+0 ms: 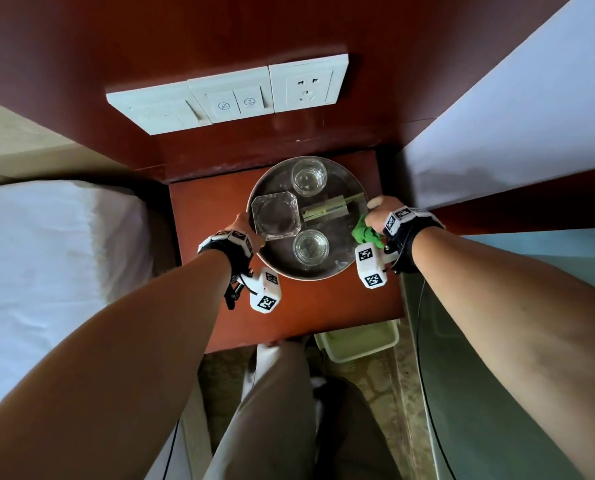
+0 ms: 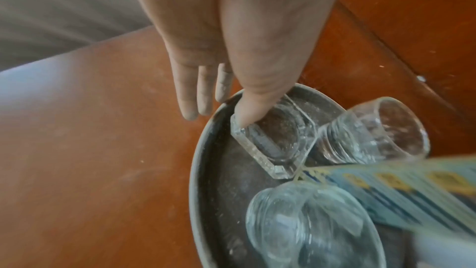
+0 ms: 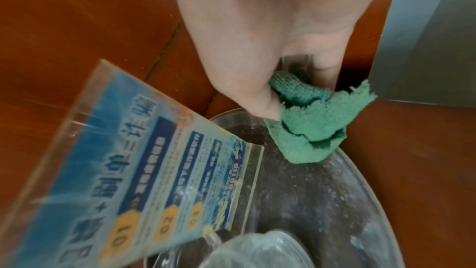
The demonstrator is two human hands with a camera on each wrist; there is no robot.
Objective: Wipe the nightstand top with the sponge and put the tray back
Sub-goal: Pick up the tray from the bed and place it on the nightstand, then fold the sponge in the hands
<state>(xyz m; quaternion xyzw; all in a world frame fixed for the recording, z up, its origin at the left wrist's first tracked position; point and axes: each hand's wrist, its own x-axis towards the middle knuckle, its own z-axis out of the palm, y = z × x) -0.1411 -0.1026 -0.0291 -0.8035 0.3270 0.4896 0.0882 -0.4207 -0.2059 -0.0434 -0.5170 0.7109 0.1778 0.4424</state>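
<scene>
A round metal tray [image 1: 278, 263] lies on the red-brown nightstand [image 1: 202, 220], toward its back right. It carries a square glass ashtray [image 1: 277, 220], two empty glasses [image 1: 308, 176] [image 1: 310, 247] and a clear acrylic sign stand [image 1: 327, 209]. My left hand [image 1: 246, 225] grips the tray's left rim; in the left wrist view the thumb [image 2: 247, 109] reaches over the rim onto the ashtray [image 2: 278, 142] and the fingers [image 2: 188, 99] lie outside it. My right hand [image 1: 375, 213] pinches a crumpled green sponge cloth [image 1: 365, 233] [image 3: 314, 125] against the right rim of the tray [image 3: 322, 201].
A white switch and socket panel [image 1: 227, 95] is on the wooden wall behind. White bedding [image 1: 47, 254] lies to the left, more bedding [image 1: 514, 133] to the right. A pale bin [image 1: 358, 341] stands below the nightstand's front edge. A grey surface [image 1: 497, 306] borders the right side.
</scene>
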